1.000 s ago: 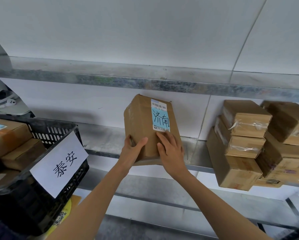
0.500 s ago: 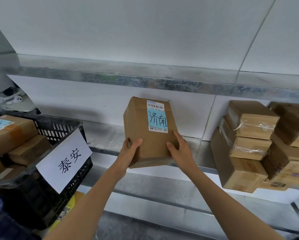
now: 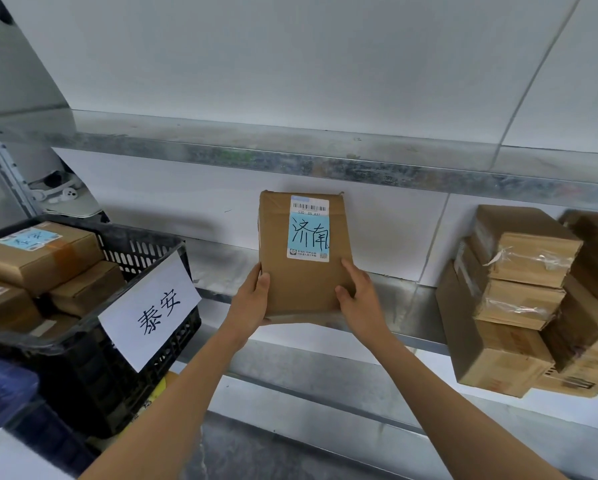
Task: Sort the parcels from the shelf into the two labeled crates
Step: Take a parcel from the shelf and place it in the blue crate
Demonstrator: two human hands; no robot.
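I hold the parcel (image 3: 301, 271) upright over the front edge of the shelf (image 3: 394, 306). My left hand (image 3: 252, 299) grips its lower left side and my right hand (image 3: 359, 296) its lower right. Its blue label (image 3: 308, 233) reads differently from the sign (image 3: 150, 310) on the black crate (image 3: 83, 386) nearby, so dropping it there would be a mis-sort. Gripped only low down, it could tip and slip.

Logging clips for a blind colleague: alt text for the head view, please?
A person's left hand and right hand hold a brown cardboard parcel upright before a metal shelf, its blue label handwritten 济南. At left, a black crate signed 泰安 holds several packages; more boxes are stacked on the shelf at right.
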